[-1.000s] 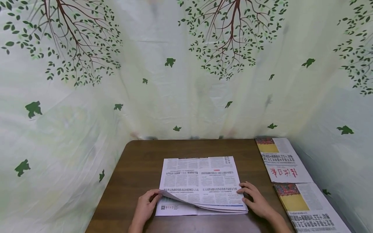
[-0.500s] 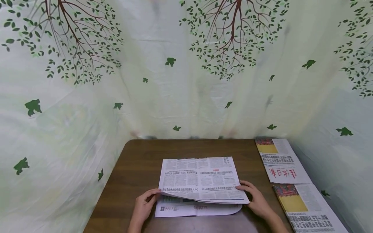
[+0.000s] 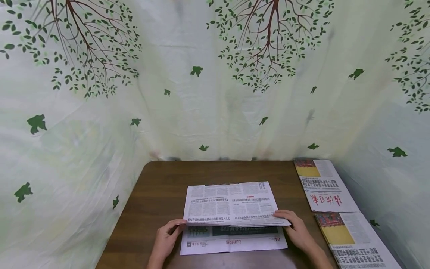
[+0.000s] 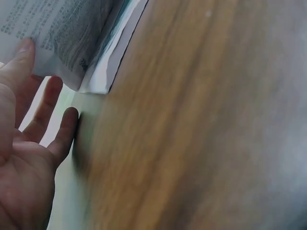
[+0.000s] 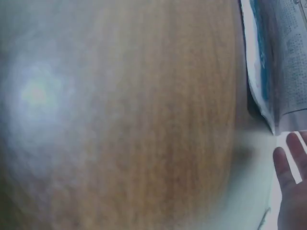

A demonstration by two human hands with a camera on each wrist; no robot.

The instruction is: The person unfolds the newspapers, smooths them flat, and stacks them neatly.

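Note:
A newspaper (image 3: pixel 231 203) lies in the middle of the table in the head view, its upper layers lifted along the near edge. Under them shows a lower page (image 3: pixel 201 244) with a dark printed band. My left hand (image 3: pixel 165 239) pinches the left corner of the raised layers. In the left wrist view the thumb (image 4: pixel 23 57) lies on the paper and the other fingers are spread behind and below it. At the opposite corner, my right hand (image 3: pixel 298 231) holds the raised edge between thumb and fingers. The right wrist view shows only part of that hand (image 5: pixel 293 191).
Two more folded newspapers lie along the table's right side, one farther back (image 3: pixel 327 186) and one nearer (image 3: pixel 356 239). Behind the brown wooden table (image 3: pixel 161 186) hangs a pale cloth (image 3: pixel 228 123) printed with trees and leaves.
The near edge of the newspaper's upper layers has risen and moved away from me, first at the left, then across the whole width. More of the lower page now shows.

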